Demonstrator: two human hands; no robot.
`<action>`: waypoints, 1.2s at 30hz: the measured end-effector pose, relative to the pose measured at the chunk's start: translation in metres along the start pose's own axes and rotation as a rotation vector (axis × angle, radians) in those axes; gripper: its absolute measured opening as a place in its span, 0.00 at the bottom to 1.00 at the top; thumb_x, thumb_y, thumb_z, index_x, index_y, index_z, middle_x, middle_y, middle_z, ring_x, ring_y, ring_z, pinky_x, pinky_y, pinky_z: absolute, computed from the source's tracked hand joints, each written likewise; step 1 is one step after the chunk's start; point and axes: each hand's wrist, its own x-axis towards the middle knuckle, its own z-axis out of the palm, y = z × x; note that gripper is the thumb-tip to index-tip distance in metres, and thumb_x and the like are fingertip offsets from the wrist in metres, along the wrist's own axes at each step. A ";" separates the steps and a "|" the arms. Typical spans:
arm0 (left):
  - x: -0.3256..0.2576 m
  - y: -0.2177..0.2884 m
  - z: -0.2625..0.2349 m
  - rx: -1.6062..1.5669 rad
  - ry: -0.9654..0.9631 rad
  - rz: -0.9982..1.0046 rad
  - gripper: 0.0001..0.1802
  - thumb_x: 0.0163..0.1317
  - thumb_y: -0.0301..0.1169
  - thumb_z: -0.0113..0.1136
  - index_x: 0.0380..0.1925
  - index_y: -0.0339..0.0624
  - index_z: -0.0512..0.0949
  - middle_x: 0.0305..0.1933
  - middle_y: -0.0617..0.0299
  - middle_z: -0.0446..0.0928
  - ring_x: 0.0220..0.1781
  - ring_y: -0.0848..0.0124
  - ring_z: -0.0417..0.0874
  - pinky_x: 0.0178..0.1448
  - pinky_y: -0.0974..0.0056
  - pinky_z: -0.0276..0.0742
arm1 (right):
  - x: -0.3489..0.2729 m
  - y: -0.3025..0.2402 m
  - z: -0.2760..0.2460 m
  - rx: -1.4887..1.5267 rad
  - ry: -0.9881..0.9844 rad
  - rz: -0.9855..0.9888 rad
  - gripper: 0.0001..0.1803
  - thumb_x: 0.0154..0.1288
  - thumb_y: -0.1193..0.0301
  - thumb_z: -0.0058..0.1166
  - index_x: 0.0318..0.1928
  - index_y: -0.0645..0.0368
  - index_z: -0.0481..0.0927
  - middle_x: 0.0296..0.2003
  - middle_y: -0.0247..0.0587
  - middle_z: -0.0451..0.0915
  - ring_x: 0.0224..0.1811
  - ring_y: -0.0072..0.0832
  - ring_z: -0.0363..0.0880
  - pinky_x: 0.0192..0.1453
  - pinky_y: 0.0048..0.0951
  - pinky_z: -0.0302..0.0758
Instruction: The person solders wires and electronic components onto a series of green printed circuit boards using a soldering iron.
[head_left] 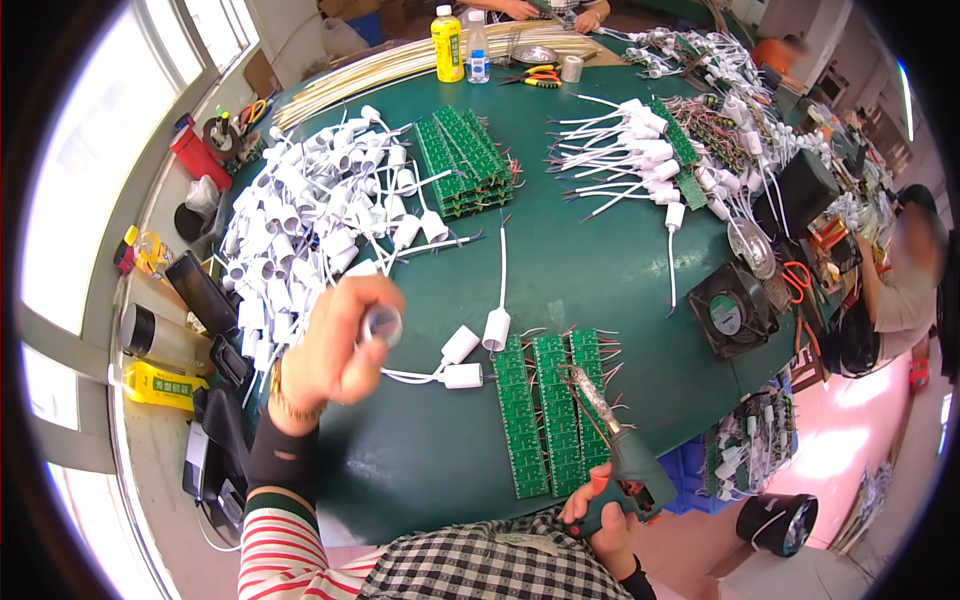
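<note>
Above the table, my left hand point(338, 340) is closed around a white plastic sleeve point(384, 326) with its round open end showing. My right hand point(603, 515) grips a dark green soldering gun point(640, 468) at the lower edge. Its metal tip lies over three green circuit board panels point(517, 420) with thin wires along their edges. Beside the panels rest two white sleeves point(461, 345) with cables, and another wired sleeve point(496, 328) touches or nearly touches the left panel's top. To the left of the panels spreads a large heap of white sleeves point(290, 210).
A stack of green panels point(462, 160) stands mid-table. Wired sleeves point(640, 150) lie at the right, near a black fan point(732, 310) and orange-handled scissors point(797, 280). Two bottles point(447, 45) and pliers point(540, 76) stand or lie at the back. Co-workers sit behind and at right.
</note>
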 end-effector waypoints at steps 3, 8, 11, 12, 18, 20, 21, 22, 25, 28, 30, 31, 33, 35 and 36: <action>-0.012 0.037 0.025 -0.245 -0.021 -0.152 0.12 0.61 0.28 0.49 0.43 0.35 0.65 0.37 0.53 0.69 0.32 0.64 0.73 0.36 0.62 0.71 | 0.000 -0.002 0.001 0.002 -0.031 0.039 0.33 0.63 0.49 0.51 0.56 0.61 0.59 0.25 0.41 0.70 0.26 0.32 0.74 0.34 0.36 0.75; -0.017 0.035 0.080 -0.315 -0.429 -0.431 0.14 0.59 0.30 0.62 0.41 0.41 0.69 0.27 0.57 0.71 0.27 0.61 0.76 0.31 0.63 0.70 | -0.002 -0.004 0.000 -0.006 -0.087 0.101 0.34 0.62 0.50 0.55 0.56 0.60 0.59 0.26 0.40 0.71 0.28 0.32 0.74 0.36 0.34 0.73; -0.022 0.019 0.107 -0.011 -0.190 -0.101 0.16 0.55 0.28 0.63 0.43 0.42 0.71 0.34 0.57 0.73 0.29 0.62 0.76 0.31 0.63 0.72 | -0.001 -0.001 0.000 0.036 -0.122 0.081 0.26 0.67 0.60 0.50 0.59 0.59 0.60 0.29 0.39 0.72 0.32 0.28 0.74 0.40 0.33 0.74; -0.025 0.014 0.112 0.135 -0.184 -0.008 0.19 0.50 0.27 0.64 0.43 0.44 0.73 0.41 0.59 0.73 0.35 0.63 0.75 0.35 0.62 0.73 | -0.001 0.001 0.001 0.049 -0.117 0.084 0.26 0.67 0.61 0.50 0.59 0.60 0.60 0.29 0.39 0.72 0.33 0.28 0.74 0.40 0.33 0.74; -0.035 0.007 0.127 0.421 -0.027 0.010 0.16 0.42 0.25 0.65 0.34 0.46 0.75 0.42 0.63 0.74 0.42 0.62 0.72 0.50 0.55 0.66 | 0.000 0.006 0.004 0.017 -0.128 0.052 0.26 0.67 0.62 0.50 0.59 0.59 0.61 0.30 0.40 0.73 0.32 0.28 0.75 0.39 0.33 0.74; -0.033 0.006 0.128 0.477 0.026 -0.049 0.14 0.40 0.25 0.66 0.30 0.46 0.76 0.39 0.64 0.73 0.44 0.63 0.72 0.54 0.47 0.62 | 0.001 0.007 0.005 0.018 -0.142 0.057 0.26 0.67 0.63 0.50 0.59 0.60 0.61 0.30 0.40 0.73 0.32 0.28 0.75 0.39 0.33 0.74; -0.032 0.005 0.128 0.469 0.046 -0.019 0.14 0.40 0.25 0.66 0.30 0.46 0.76 0.39 0.64 0.73 0.44 0.63 0.72 0.54 0.47 0.62 | 0.002 0.007 0.005 0.016 -0.129 0.073 0.26 0.67 0.63 0.50 0.60 0.60 0.61 0.30 0.40 0.74 0.32 0.28 0.75 0.39 0.33 0.74; -0.031 0.004 0.129 0.463 0.027 -0.031 0.12 0.40 0.26 0.66 0.28 0.46 0.76 0.39 0.65 0.73 0.44 0.63 0.72 0.54 0.48 0.61 | 0.002 0.008 0.006 0.021 -0.141 0.071 0.26 0.67 0.63 0.50 0.60 0.60 0.61 0.30 0.40 0.74 0.32 0.28 0.75 0.39 0.33 0.74; -0.029 0.001 0.133 0.411 0.020 -0.058 0.09 0.38 0.26 0.65 0.24 0.46 0.77 0.37 0.67 0.72 0.44 0.64 0.71 0.55 0.49 0.62 | 0.004 0.010 0.007 0.001 -0.158 0.088 0.26 0.67 0.63 0.50 0.60 0.60 0.61 0.30 0.40 0.73 0.32 0.27 0.75 0.40 0.32 0.74; -0.029 -0.001 0.135 0.309 0.046 -0.096 0.08 0.37 0.25 0.65 0.21 0.45 0.77 0.36 0.67 0.72 0.43 0.64 0.72 0.52 0.52 0.63 | 0.004 0.012 0.008 0.011 -0.161 0.120 0.26 0.66 0.65 0.51 0.60 0.61 0.61 0.30 0.39 0.73 0.32 0.27 0.75 0.39 0.31 0.75; -0.029 -0.001 0.137 0.256 0.062 -0.126 0.08 0.37 0.24 0.64 0.21 0.45 0.77 0.35 0.67 0.72 0.43 0.64 0.72 0.51 0.54 0.63 | 0.003 0.013 0.007 -0.025 -0.150 0.142 0.26 0.64 0.68 0.51 0.60 0.63 0.62 0.30 0.38 0.73 0.32 0.26 0.75 0.39 0.30 0.74; -0.028 -0.001 0.137 0.257 0.073 -0.137 0.08 0.36 0.23 0.63 0.20 0.45 0.76 0.34 0.67 0.72 0.42 0.65 0.72 0.50 0.55 0.63 | 0.003 0.015 0.007 -0.012 -0.159 0.139 0.26 0.64 0.68 0.51 0.60 0.63 0.62 0.30 0.38 0.73 0.32 0.26 0.75 0.39 0.30 0.74; -0.027 0.000 0.139 0.258 0.083 -0.148 0.08 0.35 0.22 0.63 0.20 0.44 0.76 0.33 0.67 0.73 0.41 0.65 0.72 0.49 0.56 0.64 | 0.003 0.017 0.004 -0.157 -0.227 0.056 0.25 0.63 0.72 0.51 0.59 0.65 0.62 0.30 0.37 0.73 0.32 0.24 0.75 0.39 0.28 0.74; -0.027 0.000 0.140 0.272 0.097 -0.158 0.10 0.33 0.21 0.63 0.20 0.44 0.75 0.33 0.67 0.72 0.40 0.64 0.72 0.48 0.57 0.64 | 0.002 0.018 0.002 -0.172 -0.258 0.097 0.26 0.63 0.68 0.52 0.58 0.63 0.61 0.30 0.39 0.74 0.32 0.27 0.76 0.39 0.31 0.75; -0.026 0.000 0.141 0.269 0.104 -0.149 0.10 0.33 0.21 0.63 0.20 0.44 0.75 0.33 0.67 0.72 0.40 0.64 0.72 0.48 0.57 0.64 | 0.001 0.019 0.001 -0.202 -0.281 0.130 0.27 0.64 0.64 0.53 0.57 0.62 0.61 0.31 0.41 0.74 0.33 0.29 0.76 0.40 0.33 0.76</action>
